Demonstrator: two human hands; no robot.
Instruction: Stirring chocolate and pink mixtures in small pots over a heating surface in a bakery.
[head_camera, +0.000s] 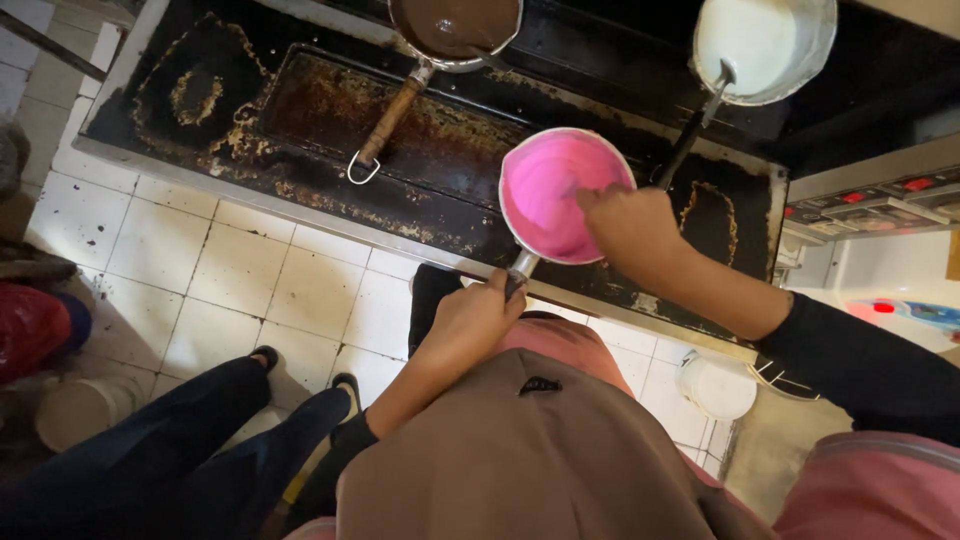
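We stir the round metal saucepan of pink batter.
Left hand fingers clenched on its handle, right hand fingers gripping something unseen; tilting could spill batter onto the blackened surface.

You stood on a stained white tiled floor; a blackened, rusty griddle counter filled the frame's upper half.

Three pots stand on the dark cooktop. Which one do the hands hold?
The pink-filled pot: left hand grips its handle, right hand reaches into it. The brown-filled pot and white-filled pot stand untouched behind.
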